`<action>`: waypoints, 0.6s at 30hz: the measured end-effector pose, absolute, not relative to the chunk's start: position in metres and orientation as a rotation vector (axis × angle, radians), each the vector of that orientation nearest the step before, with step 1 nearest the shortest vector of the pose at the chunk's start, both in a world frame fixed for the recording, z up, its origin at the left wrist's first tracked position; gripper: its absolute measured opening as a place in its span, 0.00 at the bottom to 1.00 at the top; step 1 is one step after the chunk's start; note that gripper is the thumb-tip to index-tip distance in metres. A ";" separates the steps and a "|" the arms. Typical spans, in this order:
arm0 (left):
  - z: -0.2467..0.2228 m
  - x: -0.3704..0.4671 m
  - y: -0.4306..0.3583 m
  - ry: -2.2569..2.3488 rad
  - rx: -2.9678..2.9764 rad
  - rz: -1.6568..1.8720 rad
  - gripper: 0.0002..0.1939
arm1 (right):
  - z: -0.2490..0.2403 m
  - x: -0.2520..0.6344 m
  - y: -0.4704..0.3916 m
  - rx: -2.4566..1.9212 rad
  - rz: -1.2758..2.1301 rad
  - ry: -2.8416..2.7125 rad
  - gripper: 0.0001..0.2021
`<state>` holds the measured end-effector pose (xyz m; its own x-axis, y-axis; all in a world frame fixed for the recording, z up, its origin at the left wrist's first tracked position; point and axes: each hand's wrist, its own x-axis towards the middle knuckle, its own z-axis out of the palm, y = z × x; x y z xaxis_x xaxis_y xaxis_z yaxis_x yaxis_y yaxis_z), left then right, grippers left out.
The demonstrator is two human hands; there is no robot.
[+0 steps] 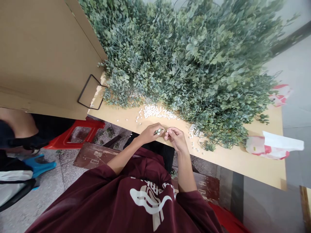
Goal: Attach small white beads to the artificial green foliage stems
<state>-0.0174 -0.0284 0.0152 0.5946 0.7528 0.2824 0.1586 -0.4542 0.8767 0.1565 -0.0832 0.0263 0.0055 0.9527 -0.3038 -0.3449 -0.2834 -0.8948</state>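
Note:
My left hand (pixel 150 133) is closed around a small bundle of green stems with pale tips (pixel 158 131) at the table's front edge. Close beside it, my right hand (pixel 178 138) pinches a tiny white piece between thumb and fingertips, which nearly meet the left fingers. Just beyond both hands lies a loose pile of small white pieces (pixel 156 111), with stray ones around it. More white pieces (pixel 193 130) are scattered to the right of my right hand. A large heap of artificial leafy greenery (pixel 184 58) covers the back of the table.
The pale wooden table (pixel 262 170) carries a red and white plastic bag (pixel 257 147) at right. Left stand a large brown board (pixel 41 55) and a black wire frame (pixel 90 93). Below are a red stool (pixel 73 133) and another person's leg (pixel 18 123).

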 end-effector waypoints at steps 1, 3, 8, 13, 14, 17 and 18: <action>0.015 -0.017 -0.029 0.724 1.941 0.860 0.15 | 0.027 0.157 -0.083 -1.177 1.532 -0.746 0.11; 0.016 -0.017 -0.029 0.720 1.930 0.876 0.14 | 0.027 0.157 -0.083 -1.168 1.544 -0.743 0.10; 0.022 -0.016 -0.028 0.798 1.858 0.860 0.15 | 0.027 0.158 -0.076 -1.163 1.569 -0.739 0.11; 0.029 -0.012 0.008 0.850 1.900 0.797 0.13 | 0.028 0.158 -0.040 -1.135 1.567 -0.775 0.13; 0.030 -0.010 0.019 0.852 1.913 0.805 0.13 | 0.029 0.159 -0.030 -1.119 1.563 -0.782 0.13; 0.030 -0.005 0.047 0.807 1.905 0.832 0.12 | 0.031 0.163 -0.005 -1.079 1.557 -0.785 0.14; 0.030 -0.004 0.053 0.786 1.897 0.838 0.12 | 0.031 0.164 0.001 -1.071 1.557 -0.777 0.15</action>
